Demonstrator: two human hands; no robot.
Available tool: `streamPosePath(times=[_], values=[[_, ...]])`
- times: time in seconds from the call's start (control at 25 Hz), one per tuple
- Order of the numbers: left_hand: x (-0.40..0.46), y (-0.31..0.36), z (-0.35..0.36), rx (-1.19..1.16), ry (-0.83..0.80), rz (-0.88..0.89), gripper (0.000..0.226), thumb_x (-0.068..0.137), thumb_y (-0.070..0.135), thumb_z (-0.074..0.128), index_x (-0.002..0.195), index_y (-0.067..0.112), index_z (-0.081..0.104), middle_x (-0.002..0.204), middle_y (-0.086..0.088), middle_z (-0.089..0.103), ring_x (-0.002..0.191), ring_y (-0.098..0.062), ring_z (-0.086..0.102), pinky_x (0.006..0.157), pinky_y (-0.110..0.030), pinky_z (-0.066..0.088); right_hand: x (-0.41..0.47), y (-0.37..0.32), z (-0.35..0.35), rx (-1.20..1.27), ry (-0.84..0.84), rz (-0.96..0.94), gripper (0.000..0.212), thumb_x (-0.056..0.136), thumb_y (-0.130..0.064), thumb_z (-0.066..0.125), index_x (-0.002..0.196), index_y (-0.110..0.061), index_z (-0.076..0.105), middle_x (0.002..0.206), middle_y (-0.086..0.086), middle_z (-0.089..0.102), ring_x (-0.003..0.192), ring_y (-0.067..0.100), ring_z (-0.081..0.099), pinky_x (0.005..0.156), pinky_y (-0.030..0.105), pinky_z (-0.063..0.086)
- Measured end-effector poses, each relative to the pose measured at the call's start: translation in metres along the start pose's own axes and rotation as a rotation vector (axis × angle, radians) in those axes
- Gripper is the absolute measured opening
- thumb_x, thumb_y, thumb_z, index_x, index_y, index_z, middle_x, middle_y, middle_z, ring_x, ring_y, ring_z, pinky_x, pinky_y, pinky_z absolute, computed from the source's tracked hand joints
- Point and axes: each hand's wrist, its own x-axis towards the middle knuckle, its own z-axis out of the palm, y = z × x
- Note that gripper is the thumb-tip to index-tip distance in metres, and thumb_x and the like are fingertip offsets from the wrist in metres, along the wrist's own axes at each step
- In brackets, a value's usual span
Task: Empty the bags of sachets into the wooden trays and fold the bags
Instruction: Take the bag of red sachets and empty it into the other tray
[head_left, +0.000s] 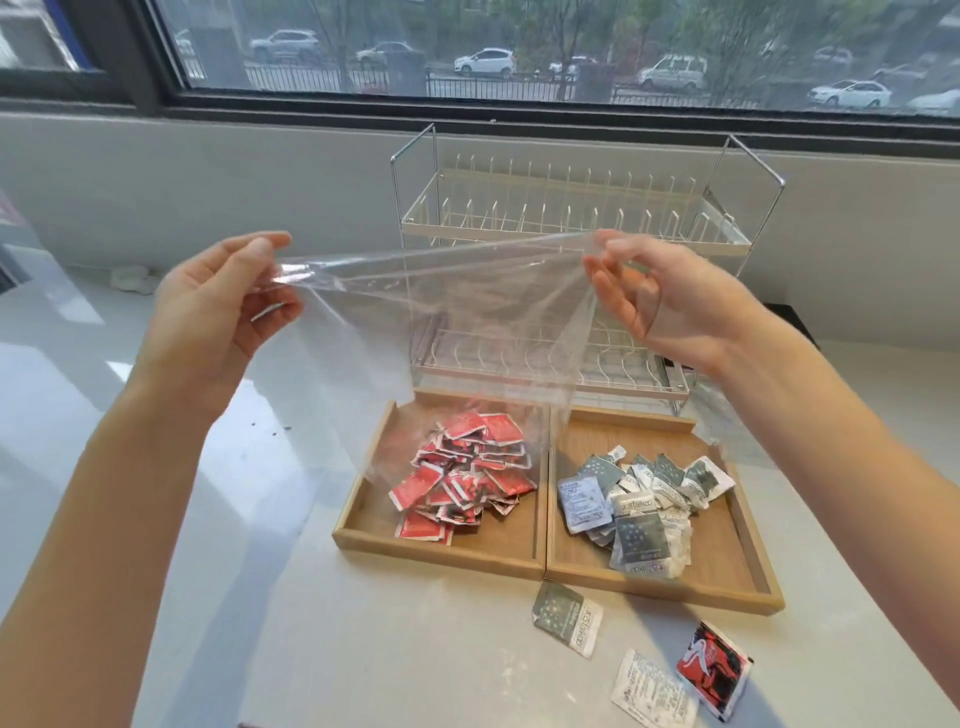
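My left hand and my right hand each pinch a top corner of a clear plastic bag, stretched between them in the air above the trays. The bag hangs down empty over the left wooden tray, which holds a heap of red sachets. The right wooden tray touches it and holds grey-green and white sachets. Three loose sachets lie on the white counter in front of the trays: a grey-green one, a white one and a red one.
A white wire dish rack stands right behind the trays, under a window. Another clear bag lies crumpled at the right tray's far corner. A small white object sits at the back left of the counter.
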Motion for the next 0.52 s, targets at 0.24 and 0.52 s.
streamPosePath(times=[0.24,0.52], values=[[-0.003,0.009,0.017,0.071,-0.042,0.111,0.023,0.092,0.017,0.046,0.081,0.025,0.064,0.052,0.015,0.060,0.057,0.000,0.059,0.062,-0.012,0.051,0.000,-0.021,0.000,-0.094,-0.003,-0.159,0.011,0.088,-0.004,0.049,0.094,-0.012,0.055,0.072,0.001,0.057,0.057,0.005,0.065,0.049,0.012,0.050],[-0.016,-0.021,0.025,0.261,-0.141,0.188,0.020,0.088,0.008,0.051,0.083,0.025,0.060,0.060,0.016,0.069,0.056,0.002,0.062,0.053,-0.009,0.048,-0.016,0.002,-0.045,-0.851,0.133,-0.568,0.023,0.087,-0.010,0.053,0.098,-0.030,0.051,0.078,-0.004,0.054,0.067,0.003,0.061,0.064,0.013,0.053]])
